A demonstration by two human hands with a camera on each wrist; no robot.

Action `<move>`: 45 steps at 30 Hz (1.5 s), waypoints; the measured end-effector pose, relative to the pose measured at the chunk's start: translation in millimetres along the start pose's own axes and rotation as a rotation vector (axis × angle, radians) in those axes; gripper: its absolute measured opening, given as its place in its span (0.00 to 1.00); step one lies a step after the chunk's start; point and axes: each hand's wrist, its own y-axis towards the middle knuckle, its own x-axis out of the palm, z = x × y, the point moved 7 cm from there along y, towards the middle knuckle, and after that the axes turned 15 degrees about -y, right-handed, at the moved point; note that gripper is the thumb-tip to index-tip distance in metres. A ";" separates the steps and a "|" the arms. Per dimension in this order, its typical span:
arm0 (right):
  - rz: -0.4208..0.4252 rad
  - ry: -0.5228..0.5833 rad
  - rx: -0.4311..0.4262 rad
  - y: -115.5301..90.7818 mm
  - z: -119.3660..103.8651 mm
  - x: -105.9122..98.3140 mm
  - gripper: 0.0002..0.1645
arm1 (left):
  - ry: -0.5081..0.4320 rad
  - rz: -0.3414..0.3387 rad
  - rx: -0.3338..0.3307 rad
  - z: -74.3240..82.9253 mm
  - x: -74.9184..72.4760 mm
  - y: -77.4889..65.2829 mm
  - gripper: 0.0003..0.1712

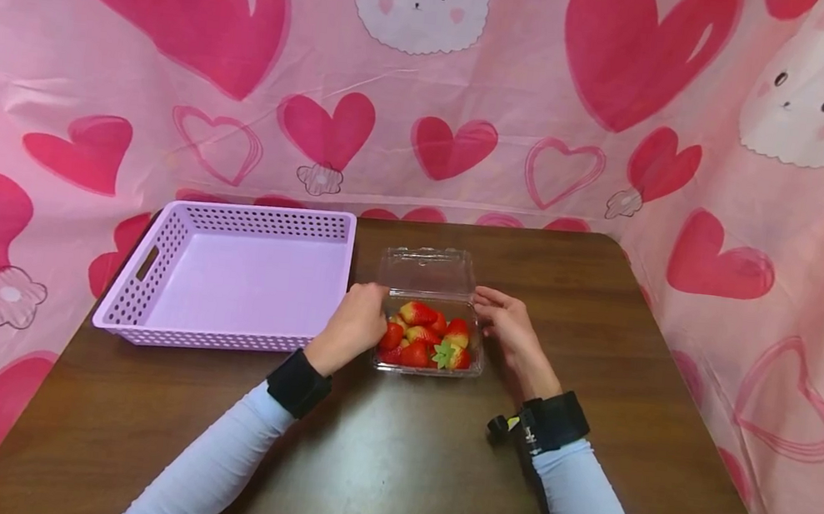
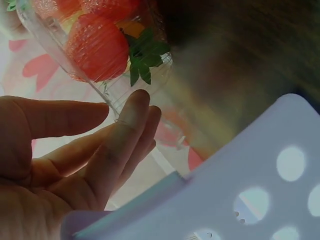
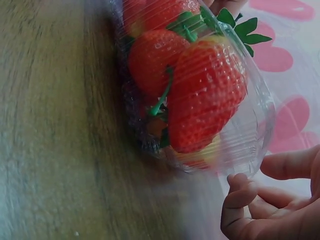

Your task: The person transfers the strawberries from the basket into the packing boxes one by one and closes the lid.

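A clear plastic clamshell container (image 1: 479, 371) stands on the table with several red strawberries (image 1: 414, 353) in it, some with green leaves. Its transparent lid (image 1: 429, 272) is raised and tilted back behind the base. My left hand (image 1: 352, 324) pinches the container's back left corner between thumb and fingers (image 2: 131, 112); strawberries show just beyond them in the left wrist view. At the back right corner, by the hinge, my right hand (image 1: 513, 330) pinches the plastic edge with thumb and curled fingers (image 3: 240, 197).
A lilac basket (image 1: 252, 274) with perforated walls sits left of the container, close to my left hand. The brown wooden table (image 1: 631, 397) reaches back to a pink curtain (image 1: 522, 68) printed with hearts, which also hangs at both sides.
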 end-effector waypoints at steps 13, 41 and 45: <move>0.063 0.001 -0.014 -6.9 -3.3 -1.2 0.24 | 0.026 0.049 0.003 -0.3 -1.6 6.7 0.02; 0.094 -0.009 -0.060 -8.9 -5.4 -2.1 0.20 | -0.255 0.144 0.042 7.0 -20.8 -13.0 0.47; 0.109 -0.012 -0.058 -10.3 -4.6 -3.1 0.18 | -0.231 0.143 0.097 10.4 -26.5 -26.9 0.37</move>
